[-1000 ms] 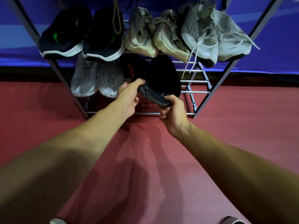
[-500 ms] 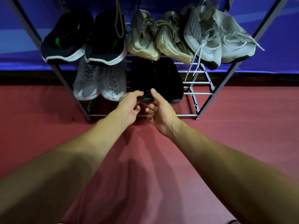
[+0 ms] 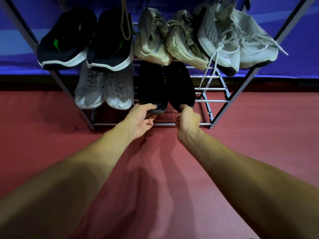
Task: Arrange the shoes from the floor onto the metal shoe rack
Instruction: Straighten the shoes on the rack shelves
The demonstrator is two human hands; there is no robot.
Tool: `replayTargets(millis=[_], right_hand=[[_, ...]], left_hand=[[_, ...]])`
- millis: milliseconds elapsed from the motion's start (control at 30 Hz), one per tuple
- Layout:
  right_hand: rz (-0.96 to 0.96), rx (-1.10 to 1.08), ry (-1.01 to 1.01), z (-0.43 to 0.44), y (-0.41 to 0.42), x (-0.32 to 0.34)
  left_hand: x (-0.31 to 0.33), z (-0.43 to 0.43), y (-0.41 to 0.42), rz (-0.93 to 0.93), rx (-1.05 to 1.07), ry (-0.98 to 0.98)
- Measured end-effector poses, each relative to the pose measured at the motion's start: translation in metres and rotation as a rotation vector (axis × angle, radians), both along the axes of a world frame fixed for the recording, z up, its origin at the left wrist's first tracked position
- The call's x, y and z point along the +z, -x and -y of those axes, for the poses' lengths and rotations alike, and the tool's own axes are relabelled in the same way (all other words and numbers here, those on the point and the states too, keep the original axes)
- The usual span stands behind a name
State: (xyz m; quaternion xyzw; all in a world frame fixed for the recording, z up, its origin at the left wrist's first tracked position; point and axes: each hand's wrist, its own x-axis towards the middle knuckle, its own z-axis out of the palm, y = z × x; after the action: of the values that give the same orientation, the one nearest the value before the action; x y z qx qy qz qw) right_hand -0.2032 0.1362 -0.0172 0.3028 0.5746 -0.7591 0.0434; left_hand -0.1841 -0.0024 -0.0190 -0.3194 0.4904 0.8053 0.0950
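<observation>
The metal shoe rack [image 3: 214, 101] stands against a blue wall. Two black shoes lie side by side on its lower shelf: the left black shoe [image 3: 151, 85] and the right black shoe [image 3: 181, 85]. My left hand [image 3: 139, 119] grips the near end of the left black shoe, thumb on top. My right hand [image 3: 188, 118] pinches the near end of the right black shoe. A grey-white pair [image 3: 103, 90] lies left of them on the same shelf. The upper shelf carries a black-and-white pair [image 3: 86, 44], a beige pair [image 3: 170, 40] and a light grey pair [image 3: 236, 42].
A red floor [image 3: 259, 135] stretches in front of the rack. The lower shelf's bars at the right [image 3: 210, 88] carry no shoes. A loose lace [image 3: 208, 73] hangs from the light grey pair over that part. A cord [image 3: 125, 19] dangles above the black-and-white pair.
The right black shoe, tilted and held up a second ago, now lies flat beside the left one. My right hand shifted right to that shoe's near end; my left hand keeps its hold.
</observation>
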Motion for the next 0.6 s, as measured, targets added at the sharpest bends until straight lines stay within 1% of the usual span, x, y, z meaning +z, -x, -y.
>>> replayTargets(millis=[133, 367, 500, 600], right_hand=[[-0.007, 0.008, 0.048, 0.003, -0.002, -0.004], [0.004, 0.004, 0.032, -0.001, 0.003, -0.010], [-0.011, 0.037, -0.037, 0.000, 0.002, -0.013], [-0.028, 0.141, -0.023, -0.001, -0.004, -0.009]], left_hand=[[0.004, 0.003, 0.008, 0.002, 0.041, -0.008], [0.009, 0.001, 0.012, 0.012, 0.054, -0.027], [0.011, -0.004, 0.015, 0.013, 0.097, 0.039], [0.011, -0.008, 0.012, -0.010, 0.123, 0.093]])
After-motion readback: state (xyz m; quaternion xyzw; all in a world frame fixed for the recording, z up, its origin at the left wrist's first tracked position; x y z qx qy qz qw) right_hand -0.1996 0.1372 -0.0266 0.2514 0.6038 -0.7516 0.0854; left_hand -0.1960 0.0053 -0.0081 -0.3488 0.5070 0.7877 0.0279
